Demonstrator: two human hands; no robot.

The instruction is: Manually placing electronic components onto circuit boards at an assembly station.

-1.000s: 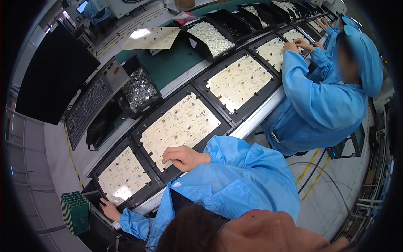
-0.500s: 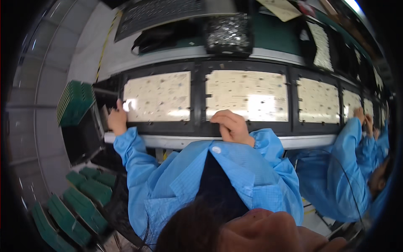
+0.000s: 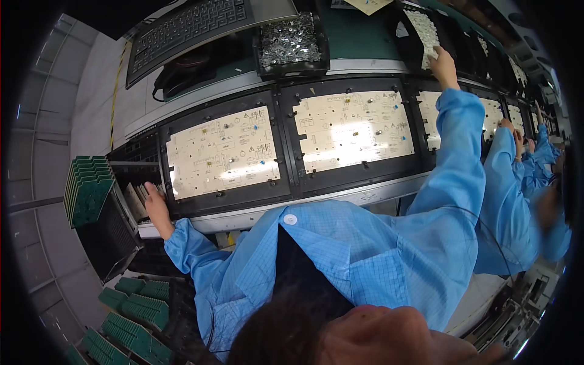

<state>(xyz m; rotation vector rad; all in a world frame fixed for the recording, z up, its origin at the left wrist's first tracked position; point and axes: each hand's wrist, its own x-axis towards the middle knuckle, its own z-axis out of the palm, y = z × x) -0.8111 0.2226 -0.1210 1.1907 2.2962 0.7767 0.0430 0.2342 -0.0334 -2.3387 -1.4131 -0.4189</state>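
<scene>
The person's left hand [image 3: 158, 212] rests at the line's left end, fingers slightly spread against thin cream circuit boards [image 3: 136, 202] standing in a black rack; I can't tell whether it grips one. The right hand [image 3: 446, 68] reaches a black plastic bin [image 3: 404, 50], fingers bent at small white parts [image 3: 421, 29], grip unclear.

cream circuit boards [image 3: 201, 155]: black lettering [image 3: 229, 145], warning triangles [image 3: 246, 115] | keyboard [image 3: 188, 30]: legends too small
</scene>
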